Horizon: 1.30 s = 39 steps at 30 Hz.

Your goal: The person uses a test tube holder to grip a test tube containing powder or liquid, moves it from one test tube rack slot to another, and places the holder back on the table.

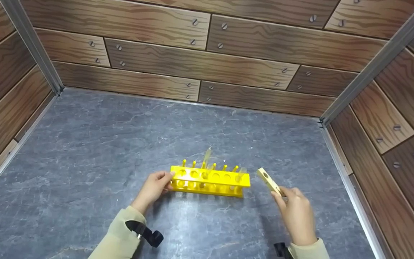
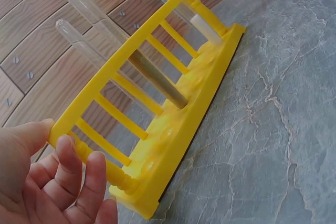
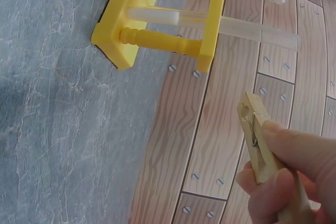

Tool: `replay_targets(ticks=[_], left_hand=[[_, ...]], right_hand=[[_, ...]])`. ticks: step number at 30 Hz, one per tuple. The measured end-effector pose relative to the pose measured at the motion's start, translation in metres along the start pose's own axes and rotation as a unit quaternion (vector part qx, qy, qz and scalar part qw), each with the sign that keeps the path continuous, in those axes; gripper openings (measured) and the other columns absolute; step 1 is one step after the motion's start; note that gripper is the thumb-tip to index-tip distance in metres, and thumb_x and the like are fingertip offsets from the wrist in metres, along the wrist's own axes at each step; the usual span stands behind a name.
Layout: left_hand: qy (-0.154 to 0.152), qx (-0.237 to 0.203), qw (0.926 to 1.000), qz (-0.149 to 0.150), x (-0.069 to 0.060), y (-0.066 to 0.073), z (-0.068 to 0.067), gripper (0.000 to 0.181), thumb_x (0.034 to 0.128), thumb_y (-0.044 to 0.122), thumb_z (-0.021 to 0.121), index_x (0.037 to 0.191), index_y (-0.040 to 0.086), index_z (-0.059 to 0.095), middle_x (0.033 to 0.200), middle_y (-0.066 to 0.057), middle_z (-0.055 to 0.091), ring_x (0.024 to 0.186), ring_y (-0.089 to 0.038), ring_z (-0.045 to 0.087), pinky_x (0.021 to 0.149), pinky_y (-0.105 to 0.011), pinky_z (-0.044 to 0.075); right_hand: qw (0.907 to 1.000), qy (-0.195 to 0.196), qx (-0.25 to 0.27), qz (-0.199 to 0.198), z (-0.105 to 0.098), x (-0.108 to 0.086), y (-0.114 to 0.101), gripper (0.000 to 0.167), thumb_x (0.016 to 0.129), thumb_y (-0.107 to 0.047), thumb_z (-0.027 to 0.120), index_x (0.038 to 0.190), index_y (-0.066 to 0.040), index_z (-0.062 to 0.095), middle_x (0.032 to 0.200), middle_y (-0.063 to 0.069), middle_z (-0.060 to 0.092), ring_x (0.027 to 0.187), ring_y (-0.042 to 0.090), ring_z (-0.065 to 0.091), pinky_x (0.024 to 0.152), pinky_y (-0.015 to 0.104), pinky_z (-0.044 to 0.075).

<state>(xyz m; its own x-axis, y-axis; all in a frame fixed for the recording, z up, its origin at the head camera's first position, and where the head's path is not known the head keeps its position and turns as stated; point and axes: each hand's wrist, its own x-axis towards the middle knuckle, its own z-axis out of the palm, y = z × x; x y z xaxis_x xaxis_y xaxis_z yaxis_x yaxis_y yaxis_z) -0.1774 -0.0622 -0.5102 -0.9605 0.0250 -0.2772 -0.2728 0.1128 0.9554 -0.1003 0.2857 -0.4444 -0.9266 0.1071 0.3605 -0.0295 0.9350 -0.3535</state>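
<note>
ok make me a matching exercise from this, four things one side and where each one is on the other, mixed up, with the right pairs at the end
Things
1. yellow rack
2. wooden clothespin
3. tube with a white lower part
4. tube with a brownish lower part

Places
A. near the middle of the rack
B. gripped at one end by the left hand
C. at the rack's end away from the left hand
D. held in the right hand

Pairs: 1-B, 2-D, 3-C, 4-A
</note>
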Motion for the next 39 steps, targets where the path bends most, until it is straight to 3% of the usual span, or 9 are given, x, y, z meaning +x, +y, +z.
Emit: replay_targets(ticks=[17,26,39], left_hand=[[-0.004,-0.002,0.9999,0.01,0.0,-0.001,0.0,0.026,0.0936,0.021,0.056,0.086,-0.003,0.062,0.068,-0.007,0.058,0.062,-0.016,0.055,0.063,-0.033,0.046],[-0.009,-0.019,0.9997,0.014,-0.002,0.0,0.0,0.025,0.0927,0.02,0.057,0.08,-0.001,0.06,0.065,-0.001,0.05,0.062,-0.013,0.054,0.062,-0.031,0.045],[-0.004,-0.005,0.9999,0.014,-0.001,0.0,0.0,0.026,0.0931,0.022,0.057,0.079,0.0,0.059,0.065,-0.006,0.054,0.064,-0.018,0.054,0.062,-0.032,0.044]], right_hand=[[0.9999,-0.007,0.0,0.008,-0.005,0.001,-0.007,0.028,0.082,-0.018,0.073,0.097,0.005,0.069,0.075,0.013,0.058,0.064,0.028,0.064,0.051,0.037,0.05],[1.0,-0.006,-0.005,0.002,-0.01,0.001,-0.011,0.029,0.082,-0.018,0.073,0.098,0.006,0.068,0.073,0.011,0.057,0.061,0.025,0.064,0.049,0.035,0.05],[1.0,0.001,-0.003,-0.003,-0.015,0.002,-0.018,0.028,0.081,-0.018,0.074,0.096,0.005,0.069,0.074,0.012,0.058,0.062,0.026,0.064,0.049,0.036,0.05]])
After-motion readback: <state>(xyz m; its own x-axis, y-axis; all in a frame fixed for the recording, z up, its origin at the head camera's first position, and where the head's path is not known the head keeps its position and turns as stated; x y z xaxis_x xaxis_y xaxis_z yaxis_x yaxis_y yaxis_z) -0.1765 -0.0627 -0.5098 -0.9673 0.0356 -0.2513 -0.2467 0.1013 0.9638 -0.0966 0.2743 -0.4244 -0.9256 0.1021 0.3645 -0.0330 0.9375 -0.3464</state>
